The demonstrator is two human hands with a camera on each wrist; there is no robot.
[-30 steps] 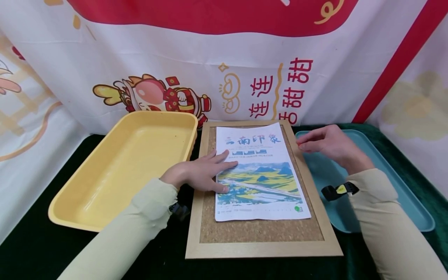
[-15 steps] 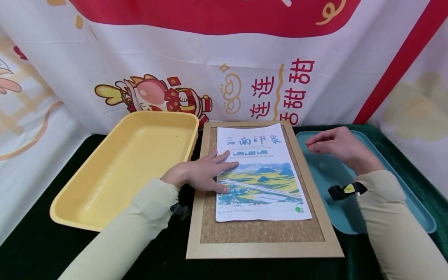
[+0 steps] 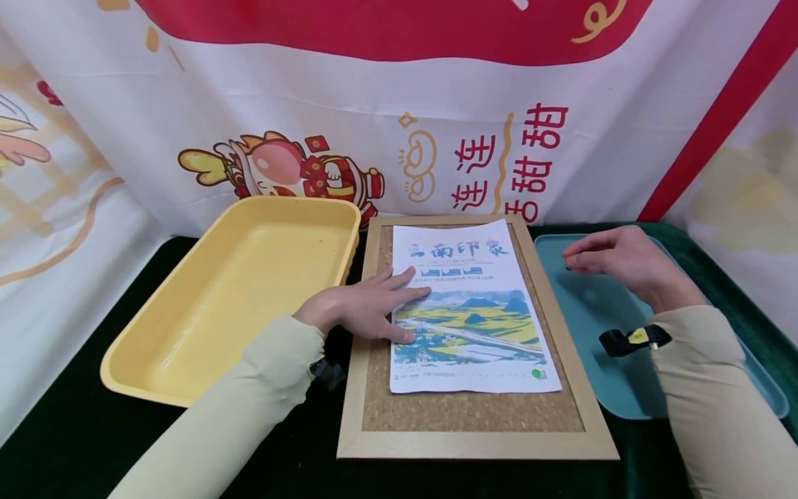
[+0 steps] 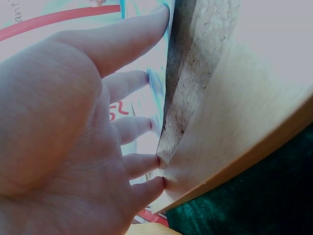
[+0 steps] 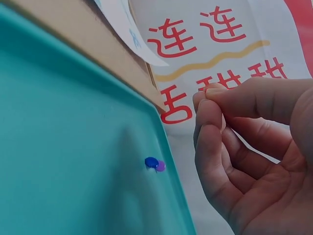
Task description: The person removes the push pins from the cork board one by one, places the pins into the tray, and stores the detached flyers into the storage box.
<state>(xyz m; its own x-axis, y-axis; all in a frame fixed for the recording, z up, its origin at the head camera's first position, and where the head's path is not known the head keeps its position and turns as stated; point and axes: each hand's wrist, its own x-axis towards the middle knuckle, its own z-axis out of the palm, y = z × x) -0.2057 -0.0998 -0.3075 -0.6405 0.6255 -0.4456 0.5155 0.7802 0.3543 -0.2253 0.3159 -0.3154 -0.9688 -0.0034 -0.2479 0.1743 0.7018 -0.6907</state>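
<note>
My left hand (image 3: 374, 305) lies with spread fingers on a printed paper sheet (image 3: 467, 339), which has a landscape picture and stands on a cork board (image 3: 474, 416) with a pale wooden frame. In the left wrist view, its fingertips touch the sheet's edge and the board. My right hand (image 3: 642, 267) is over the blue-green tray (image 3: 598, 346), thumb and index finger pinched together. A tiny red bit, seemingly a thumbtack, shows at the fingertips in the right wrist view, mostly hidden. Below the hand in that view, a blue thumbtack (image 5: 151, 162) and a purple thumbtack (image 5: 161, 166) lie in the tray.
A yellow tray (image 3: 237, 298) stands left of the board. Dark green cloth (image 3: 299, 457) covers the table. Behind everything hangs a printed white and red cloth (image 3: 349, 90). A strap with a small device is on each wrist.
My right hand has moved right, from the board's right edge out over the blue-green tray. The left hand stays on the sheet. The head view has shifted slightly.
</note>
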